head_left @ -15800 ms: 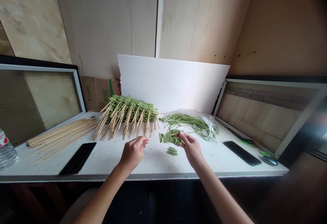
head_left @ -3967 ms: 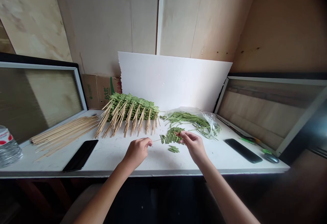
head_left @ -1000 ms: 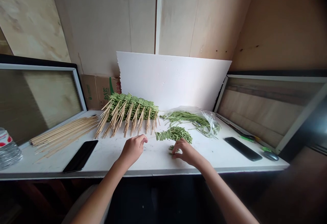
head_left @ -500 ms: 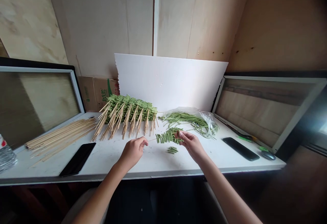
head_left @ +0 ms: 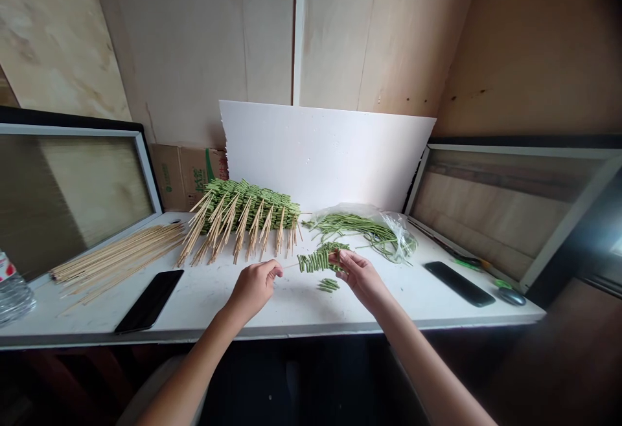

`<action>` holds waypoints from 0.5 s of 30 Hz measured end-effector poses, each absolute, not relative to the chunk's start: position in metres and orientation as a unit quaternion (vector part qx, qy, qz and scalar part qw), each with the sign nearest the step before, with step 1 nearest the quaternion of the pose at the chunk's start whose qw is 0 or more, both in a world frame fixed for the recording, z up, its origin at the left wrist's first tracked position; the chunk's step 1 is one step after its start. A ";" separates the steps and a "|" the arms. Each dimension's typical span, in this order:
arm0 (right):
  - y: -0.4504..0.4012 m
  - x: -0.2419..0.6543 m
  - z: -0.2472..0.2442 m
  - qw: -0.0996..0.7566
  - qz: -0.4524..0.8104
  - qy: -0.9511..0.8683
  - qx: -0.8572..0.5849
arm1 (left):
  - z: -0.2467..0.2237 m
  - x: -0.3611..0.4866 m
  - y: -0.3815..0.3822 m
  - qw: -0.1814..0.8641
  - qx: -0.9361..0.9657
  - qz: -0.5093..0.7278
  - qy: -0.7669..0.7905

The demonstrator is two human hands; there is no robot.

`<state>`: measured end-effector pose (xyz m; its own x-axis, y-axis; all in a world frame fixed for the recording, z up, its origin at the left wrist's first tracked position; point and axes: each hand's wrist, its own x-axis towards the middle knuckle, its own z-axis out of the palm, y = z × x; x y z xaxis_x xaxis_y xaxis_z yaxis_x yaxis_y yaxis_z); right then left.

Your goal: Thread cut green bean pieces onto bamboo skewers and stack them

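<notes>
My left hand [head_left: 256, 285] is closed on the bare end of a thin bamboo skewer [head_left: 290, 265]. Along the skewer sits a row of short green bean pieces [head_left: 313, 261], side by side and crosswise to it. At the far end of that row, my right hand [head_left: 358, 275] pinches with thumb and fingers at what looks like a bean piece; the fingertips partly hide it. Below the skewer lie several loose cut pieces [head_left: 329, 285] on the white table [head_left: 291, 313], and more cut pieces [head_left: 335, 246] lie just behind it.
Filled bean skewers [head_left: 247, 202] are stacked at the back left. Bare skewers [head_left: 121, 254] lie left, behind a black phone [head_left: 149, 301]. Long beans [head_left: 357, 225] in a clear bag lie back right. Another phone [head_left: 458, 283], a mouse [head_left: 511, 295] and a bottle [head_left: 14, 293] sit near the sides.
My right hand has shifted slightly left toward the row of bean pieces. The left hand holds the skewer almost still, and the view has moved very little.
</notes>
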<state>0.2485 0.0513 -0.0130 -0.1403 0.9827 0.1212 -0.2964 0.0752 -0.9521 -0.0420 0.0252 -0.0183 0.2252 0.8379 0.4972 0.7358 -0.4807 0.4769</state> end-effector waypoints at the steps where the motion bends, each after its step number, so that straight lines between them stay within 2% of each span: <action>1: 0.051 0.249 -0.013 0.550 0.577 -0.485 -0.358 | -0.018 -0.042 0.025 0.070 0.779 0.364 0.506; 15: 0.052 0.248 -0.015 0.556 0.598 -0.461 -0.347 | -0.020 -0.042 0.027 0.072 0.781 0.363 0.504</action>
<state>0.2484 0.0516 -0.0148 -0.1416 0.9851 0.0975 -0.3446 0.0432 -0.9378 -0.0417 0.0267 -0.0200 0.2287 0.8384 0.4947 0.7339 -0.4824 0.4782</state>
